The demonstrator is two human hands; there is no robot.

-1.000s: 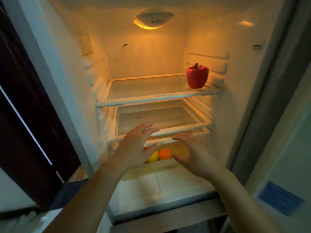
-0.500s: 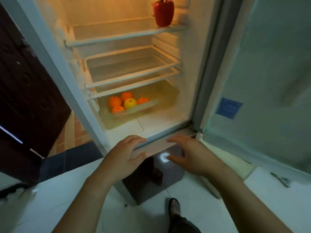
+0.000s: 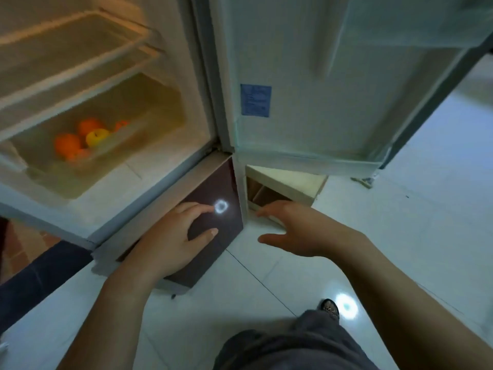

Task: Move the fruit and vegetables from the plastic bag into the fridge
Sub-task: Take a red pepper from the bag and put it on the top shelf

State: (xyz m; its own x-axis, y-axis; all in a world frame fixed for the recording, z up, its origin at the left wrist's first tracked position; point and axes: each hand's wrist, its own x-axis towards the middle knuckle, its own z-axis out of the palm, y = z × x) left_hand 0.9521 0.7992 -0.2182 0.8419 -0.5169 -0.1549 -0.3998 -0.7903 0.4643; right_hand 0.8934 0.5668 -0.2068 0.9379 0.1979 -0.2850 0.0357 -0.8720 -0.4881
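The fruit is sitting inside the fridge [image 3: 186, 57], in the clear crisper drawer [image 3: 66, 182] at the bottom. The drawer's long side is running from lower left to upper right in the head view. Several oranges [image 3: 67, 145] are lying bunched at its left end, with a yellow fruit [image 3: 96, 137] nestling among them and touching the nearest ones. All of it is round and blurred, so I cannot tell which way any stem is pointing. The shelves [image 3: 80, 49] above the drawer are showing only as pale edges.

The left hand [image 3: 170, 241] is hovering in front of the dark lower panel [image 3: 210, 188], its fingers [image 3: 202, 208] spread loosely and pointing right, gripping nothing. Whether they are touching the panel I cannot tell. The right hand [image 3: 301, 231] is hanging over the floor [image 3: 400, 222], fingers relaxed, pointing left and holding nothing, near a wooden box [image 3: 288, 182].

The fruit is lying well apart from both hands, up and to the left of the left fingers. The door [image 3: 320, 116] is standing open on the right, bearing a blue label [image 3: 255, 100].
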